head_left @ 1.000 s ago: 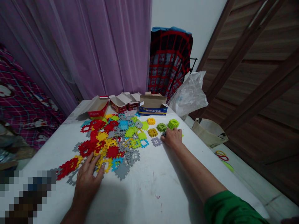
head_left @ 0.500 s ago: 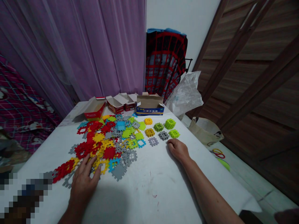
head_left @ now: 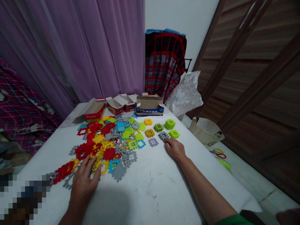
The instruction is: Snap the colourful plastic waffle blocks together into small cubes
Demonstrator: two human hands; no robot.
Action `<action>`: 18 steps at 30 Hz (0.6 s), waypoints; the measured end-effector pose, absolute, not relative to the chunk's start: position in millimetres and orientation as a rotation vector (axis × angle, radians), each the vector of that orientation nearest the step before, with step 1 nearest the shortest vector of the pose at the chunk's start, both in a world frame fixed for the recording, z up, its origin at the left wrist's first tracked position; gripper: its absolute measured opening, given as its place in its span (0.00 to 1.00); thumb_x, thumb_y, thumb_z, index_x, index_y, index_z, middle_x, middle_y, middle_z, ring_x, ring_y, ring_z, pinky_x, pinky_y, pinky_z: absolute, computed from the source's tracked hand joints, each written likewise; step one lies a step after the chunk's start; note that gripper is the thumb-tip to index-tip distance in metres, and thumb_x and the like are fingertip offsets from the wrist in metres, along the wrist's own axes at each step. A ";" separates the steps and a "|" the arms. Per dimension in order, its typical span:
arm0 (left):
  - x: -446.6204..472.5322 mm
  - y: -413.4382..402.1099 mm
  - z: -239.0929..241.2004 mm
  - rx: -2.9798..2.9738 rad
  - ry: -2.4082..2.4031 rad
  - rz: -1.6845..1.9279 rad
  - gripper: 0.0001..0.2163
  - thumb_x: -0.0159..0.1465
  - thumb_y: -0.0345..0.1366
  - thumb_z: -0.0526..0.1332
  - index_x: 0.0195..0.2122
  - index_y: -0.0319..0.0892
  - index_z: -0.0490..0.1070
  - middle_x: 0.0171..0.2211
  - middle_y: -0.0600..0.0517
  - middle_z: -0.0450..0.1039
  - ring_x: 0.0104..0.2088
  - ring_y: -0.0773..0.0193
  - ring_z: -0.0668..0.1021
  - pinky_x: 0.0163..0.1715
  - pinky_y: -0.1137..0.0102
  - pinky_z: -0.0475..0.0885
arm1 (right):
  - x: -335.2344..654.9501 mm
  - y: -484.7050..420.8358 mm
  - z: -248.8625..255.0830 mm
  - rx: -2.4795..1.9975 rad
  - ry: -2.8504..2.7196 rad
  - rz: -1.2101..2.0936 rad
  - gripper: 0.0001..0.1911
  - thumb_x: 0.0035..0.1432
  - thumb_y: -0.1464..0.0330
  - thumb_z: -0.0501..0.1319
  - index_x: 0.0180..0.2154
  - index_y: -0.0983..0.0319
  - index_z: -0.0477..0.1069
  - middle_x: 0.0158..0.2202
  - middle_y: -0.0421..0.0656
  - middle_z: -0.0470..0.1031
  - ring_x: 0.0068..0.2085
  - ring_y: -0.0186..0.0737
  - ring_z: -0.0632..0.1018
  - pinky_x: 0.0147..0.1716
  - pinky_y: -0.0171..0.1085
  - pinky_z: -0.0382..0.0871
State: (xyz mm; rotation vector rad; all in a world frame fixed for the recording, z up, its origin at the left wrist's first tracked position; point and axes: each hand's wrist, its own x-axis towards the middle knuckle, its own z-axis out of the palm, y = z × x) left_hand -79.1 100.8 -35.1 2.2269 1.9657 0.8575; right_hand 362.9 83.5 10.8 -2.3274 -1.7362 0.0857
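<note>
Our left hand (head_left: 83, 179) lies open on the loose tile pile (head_left: 105, 143); our right hand (head_left: 175, 148), fingers loosely curled and empty, touches the grey stack (head_left: 163, 136) among the sorted stacks.

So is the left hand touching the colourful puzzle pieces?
Touching. The head view shows the left hand lying flat with its fingers on top of the puzzle pieces.

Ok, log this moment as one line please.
left hand: flat on tile pile edge | right hand: empty, on table, beside grey tile | boxes: open, far edge
</note>
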 end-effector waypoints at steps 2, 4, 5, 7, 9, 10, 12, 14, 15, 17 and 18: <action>-81.1 102.1 -37.5 2.253 1.964 0.850 0.24 0.65 0.49 0.53 0.59 0.46 0.70 0.66 0.44 0.62 0.61 0.45 0.70 0.60 0.51 0.67 | 363.1 83.2 11.3 -2.328 -1.729 0.088 0.18 0.63 0.68 0.52 0.46 0.55 0.78 0.46 0.42 0.79 0.46 0.40 0.77 0.40 0.35 0.65; -82.2 103.3 -39.7 2.268 1.965 0.851 0.24 0.65 0.49 0.52 0.59 0.45 0.70 0.65 0.43 0.62 0.61 0.45 0.70 0.61 0.50 0.66 | 360.9 81.4 11.6 -2.320 -1.709 0.097 0.17 0.63 0.68 0.52 0.45 0.56 0.78 0.46 0.42 0.79 0.46 0.40 0.77 0.41 0.35 0.65; -82.5 103.7 -40.5 2.271 1.966 0.854 0.24 0.65 0.49 0.52 0.59 0.45 0.69 0.65 0.43 0.62 0.61 0.45 0.70 0.61 0.50 0.66 | 358.0 80.1 11.6 -2.309 -1.689 0.101 0.17 0.63 0.68 0.52 0.45 0.57 0.78 0.46 0.42 0.79 0.46 0.40 0.77 0.41 0.35 0.65; -82.5 104.4 -41.8 2.280 1.965 0.856 0.25 0.66 0.50 0.52 0.59 0.45 0.69 0.65 0.43 0.62 0.62 0.45 0.70 0.62 0.50 0.65 | 347.5 77.6 11.4 -2.271 -1.635 0.112 0.16 0.63 0.66 0.52 0.45 0.58 0.76 0.45 0.42 0.79 0.45 0.40 0.77 0.42 0.35 0.65; -82.2 104.6 -42.1 2.294 1.959 0.862 0.25 0.66 0.50 0.52 0.59 0.45 0.69 0.65 0.43 0.62 0.62 0.46 0.70 0.62 0.50 0.64 | 331.5 76.9 10.9 -2.232 -1.596 0.107 0.16 0.63 0.62 0.54 0.48 0.59 0.74 0.45 0.44 0.79 0.45 0.40 0.77 0.43 0.35 0.65; -81.8 104.5 -41.8 2.299 1.956 0.863 0.24 0.66 0.50 0.52 0.59 0.45 0.70 0.65 0.43 0.62 0.62 0.46 0.70 0.62 0.50 0.64 | 322.3 77.6 10.7 -2.220 -1.596 0.091 0.19 0.62 0.60 0.56 0.50 0.60 0.73 0.46 0.45 0.78 0.46 0.42 0.76 0.44 0.36 0.65; -80.5 103.9 -40.6 2.297 1.960 0.865 0.24 0.66 0.50 0.52 0.58 0.45 0.70 0.65 0.43 0.63 0.61 0.46 0.70 0.62 0.51 0.65 | 304.6 81.2 10.5 -2.219 -1.639 0.032 0.24 0.59 0.55 0.60 0.52 0.62 0.71 0.48 0.48 0.77 0.49 0.46 0.74 0.46 0.38 0.65; -78.8 102.7 -38.6 2.275 1.976 0.866 0.24 0.66 0.49 0.53 0.59 0.46 0.70 0.65 0.43 0.63 0.62 0.46 0.70 0.61 0.51 0.66 | 291.0 86.6 10.1 -2.247 -1.685 -0.029 0.24 0.58 0.55 0.62 0.51 0.62 0.71 0.49 0.51 0.76 0.50 0.49 0.73 0.46 0.40 0.64; -77.8 102.0 -37.4 2.263 1.983 0.865 0.24 0.66 0.49 0.53 0.59 0.46 0.70 0.65 0.44 0.63 0.62 0.46 0.70 0.61 0.52 0.66 | 286.4 89.3 9.6 -2.265 -1.691 -0.051 0.22 0.58 0.56 0.61 0.49 0.63 0.71 0.48 0.51 0.76 0.50 0.49 0.73 0.46 0.40 0.64; -76.2 100.8 -35.3 2.243 1.992 0.860 0.23 0.66 0.49 0.53 0.59 0.45 0.70 0.66 0.43 0.62 0.62 0.46 0.69 0.60 0.52 0.67 | 281.6 93.1 8.0 -2.289 -1.666 -0.084 0.18 0.59 0.59 0.60 0.47 0.62 0.72 0.46 0.51 0.76 0.49 0.48 0.73 0.45 0.40 0.64; -75.6 100.4 -34.5 2.236 1.993 0.861 0.23 0.66 0.49 0.53 0.58 0.45 0.70 0.66 0.43 0.62 0.62 0.46 0.69 0.60 0.52 0.67 | 281.1 93.7 6.7 -2.287 -1.648 -0.091 0.17 0.59 0.60 0.60 0.47 0.62 0.72 0.45 0.51 0.76 0.49 0.48 0.73 0.45 0.39 0.63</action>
